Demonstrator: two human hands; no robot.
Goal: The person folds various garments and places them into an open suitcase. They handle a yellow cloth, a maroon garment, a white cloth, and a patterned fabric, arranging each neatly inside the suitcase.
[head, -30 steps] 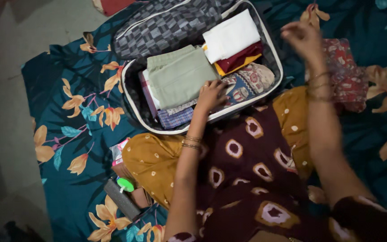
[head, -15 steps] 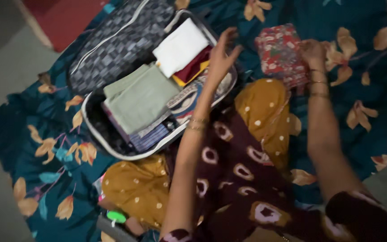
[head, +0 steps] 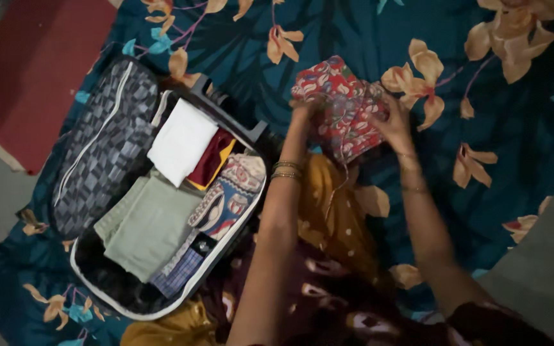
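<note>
A folded red patterned cloth lies on the teal flowered bedsheet, right of an open suitcase. My left hand grips the cloth's left edge and my right hand grips its right edge. Both wrists wear bangles. The suitcase holds folded clothes: a white piece, a maroon and yellow piece, a pale green stack, a blue patterned piece and a checked one.
The suitcase's grey checked lid lies open to the left. A red mat covers the floor at upper left. My lap in maroon and mustard dotted fabric fills the lower middle. Grey floor shows at lower right.
My left hand left the suitcase and moved right onto the red cloth. My right hand closed on the cloth's other side. The view shifted, so the suitcase now sits lower left.
</note>
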